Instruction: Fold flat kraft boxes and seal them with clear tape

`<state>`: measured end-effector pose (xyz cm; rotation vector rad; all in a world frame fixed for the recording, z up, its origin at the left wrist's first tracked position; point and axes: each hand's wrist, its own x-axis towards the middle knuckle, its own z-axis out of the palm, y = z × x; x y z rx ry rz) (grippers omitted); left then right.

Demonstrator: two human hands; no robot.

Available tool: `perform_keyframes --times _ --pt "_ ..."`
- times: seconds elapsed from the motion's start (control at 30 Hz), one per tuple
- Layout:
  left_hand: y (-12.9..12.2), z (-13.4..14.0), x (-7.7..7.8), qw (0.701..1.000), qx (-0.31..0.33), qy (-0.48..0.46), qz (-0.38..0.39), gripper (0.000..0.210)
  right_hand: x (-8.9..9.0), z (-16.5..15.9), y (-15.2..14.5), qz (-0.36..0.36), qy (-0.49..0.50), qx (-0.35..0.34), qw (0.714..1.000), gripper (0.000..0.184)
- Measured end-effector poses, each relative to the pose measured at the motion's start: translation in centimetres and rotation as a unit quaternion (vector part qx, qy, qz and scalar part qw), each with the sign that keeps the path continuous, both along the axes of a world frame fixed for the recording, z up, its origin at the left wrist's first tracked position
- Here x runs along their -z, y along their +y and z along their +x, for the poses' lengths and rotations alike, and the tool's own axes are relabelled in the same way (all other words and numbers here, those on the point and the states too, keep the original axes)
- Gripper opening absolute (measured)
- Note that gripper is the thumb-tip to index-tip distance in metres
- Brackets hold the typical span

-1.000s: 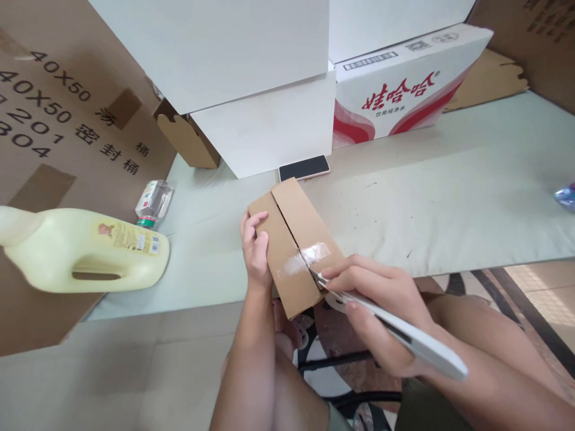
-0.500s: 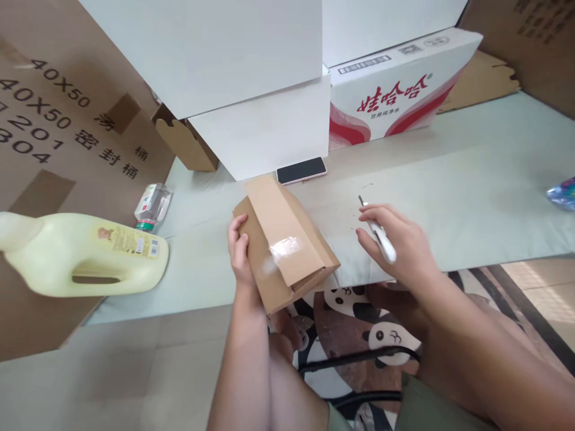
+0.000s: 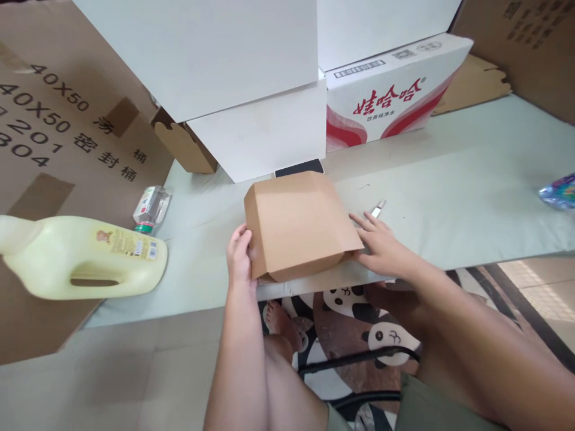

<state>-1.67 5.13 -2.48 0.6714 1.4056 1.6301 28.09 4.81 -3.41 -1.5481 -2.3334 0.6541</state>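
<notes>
A brown cardboard box [image 3: 300,221] lies at the front of the table, a plain, broad panel facing up and its left side slanted. My left hand [image 3: 240,254] grips the box's left edge, the thumb on the near side and the other fingers partly hidden. At the right edge of the box, my right hand [image 3: 380,245] is open with its fingers spread; the fingertips are at or against the cardboard. Just beyond those fingers, a white-handled utility knife [image 3: 378,208] lies on the table. A dark-screened phone [image 3: 300,169] is partly covered by the far side of the box.
White cartons [image 3: 265,129] and a red-lettered white carton [image 3: 381,108] stand at the back. On the left are a pale yellow jug [image 3: 85,254], a small clear bottle [image 3: 151,206] and a large printed cardboard box [image 3: 67,137]. A plastic bottle [image 3: 559,193] lies far right.
The box has turned over: its taped face no longer shows and a plain panel faces up. My right hand has let go of the utility knife and moved left to the box.
</notes>
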Motion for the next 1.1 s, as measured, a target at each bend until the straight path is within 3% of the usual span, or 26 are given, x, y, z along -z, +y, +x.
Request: perform_keyframes --times 0.1,0.2,0.3,0.47,0.6,0.7,1.1 --pt "-0.1 -0.2 -0.3 1.0 0.007 0.008 -0.015 0.036 -0.7 -0.6 0.0 0.03 0.15 -0.064 0.986 0.056" --pt "-0.1 -0.6 -0.5 0.999 -0.009 0.003 -0.036 0.033 -1.2 -1.0 -0.2 0.011 0.265 -0.051 0.963 0.05" --pt "-0.1 -1.0 -0.8 0.999 -0.007 -0.008 -0.048 0.034 -1.2 -1.1 -0.6 -0.036 0.312 -0.042 0.948 0.053" --pt "-0.8 -1.3 -1.8 0.994 0.076 -0.081 -0.01 0.048 -0.9 -1.3 -0.9 -0.047 0.319 -0.021 0.946 0.038" --pt "-1.3 -1.2 -2.4 0.987 0.14 -0.083 0.007 0.058 -0.8 -1.3 -0.7 -0.025 0.302 0.057 0.951 0.037" --pt "-1.4 -1.2 -2.4 0.986 0.144 -0.084 -0.003 0.06 -0.7 -1.3 -0.6 -0.025 0.306 0.092 0.947 0.037" --pt "-1.4 -1.1 -2.3 0.985 0.144 -0.092 -0.008 0.057 -1.2 -1.3 -0.7 -0.042 0.3 0.096 0.948 0.041"
